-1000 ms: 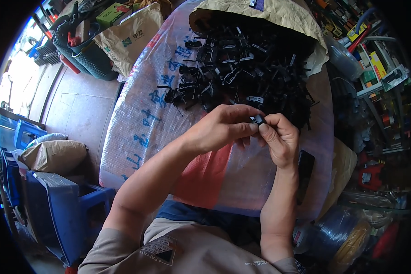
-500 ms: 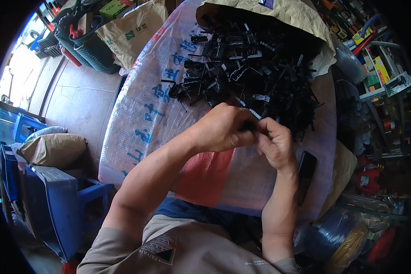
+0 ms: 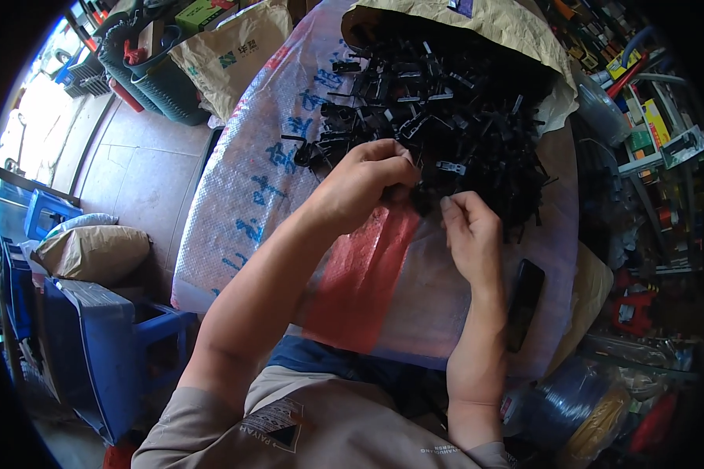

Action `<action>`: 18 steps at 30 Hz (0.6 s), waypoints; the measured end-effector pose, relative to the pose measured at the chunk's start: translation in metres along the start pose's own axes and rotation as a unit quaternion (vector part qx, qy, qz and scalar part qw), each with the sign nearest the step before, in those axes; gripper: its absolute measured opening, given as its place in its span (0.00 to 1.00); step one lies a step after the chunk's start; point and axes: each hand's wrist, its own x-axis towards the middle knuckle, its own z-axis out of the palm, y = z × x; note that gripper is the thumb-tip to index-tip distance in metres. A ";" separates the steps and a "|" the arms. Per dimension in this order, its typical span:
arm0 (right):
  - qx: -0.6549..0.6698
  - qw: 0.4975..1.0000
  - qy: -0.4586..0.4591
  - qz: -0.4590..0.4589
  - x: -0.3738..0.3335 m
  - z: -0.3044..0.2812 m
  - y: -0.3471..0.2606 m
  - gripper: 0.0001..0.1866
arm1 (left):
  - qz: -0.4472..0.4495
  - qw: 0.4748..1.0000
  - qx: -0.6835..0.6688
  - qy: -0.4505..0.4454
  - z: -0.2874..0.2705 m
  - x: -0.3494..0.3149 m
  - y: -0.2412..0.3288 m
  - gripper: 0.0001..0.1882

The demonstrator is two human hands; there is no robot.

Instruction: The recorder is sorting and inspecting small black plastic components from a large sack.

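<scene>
A heap of small black plastic parts with thin arms and some pale metal pieces (image 3: 450, 167) lies on a woven plastic sheet (image 3: 219, 211). My left hand (image 3: 368, 184) is over the near edge of the heap, fingers curled and closed. To its right, my right hand (image 3: 473, 230) pinches with thumb and forefinger. A dark piece (image 3: 425, 200) shows between the two hands. It blends into the heap, so its kind and which hand grips it are hard to make out.
An open brown paper bag (image 3: 516, 35) stands at the heap's far side. A black phone-like slab (image 3: 526, 305) lies by my right forearm. Blue plastic stools (image 3: 94, 344) and a stuffed sack (image 3: 94, 254) are on the left; crowded shelves (image 3: 649, 148) are on the right.
My hands were together over the sheet and have drawn apart. The left has moved up and left toward the heap; the right has stayed nearly in place, its fingertips shifting slightly.
</scene>
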 end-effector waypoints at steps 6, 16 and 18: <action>-0.066 0.980 0.050 -0.179 -0.006 -0.002 -0.019 0.03 | 0.124 0.908 0.399 0.046 0.012 -0.008 -0.007 0.16; 0.004 0.966 0.126 -0.228 -0.009 -0.001 -0.017 0.05 | 0.094 0.951 0.294 -0.013 0.022 -0.014 -0.003 0.27; 0.100 0.968 0.130 -0.190 -0.008 0.000 -0.013 0.08 | 0.101 0.948 0.299 -0.031 0.025 -0.016 -0.004 0.28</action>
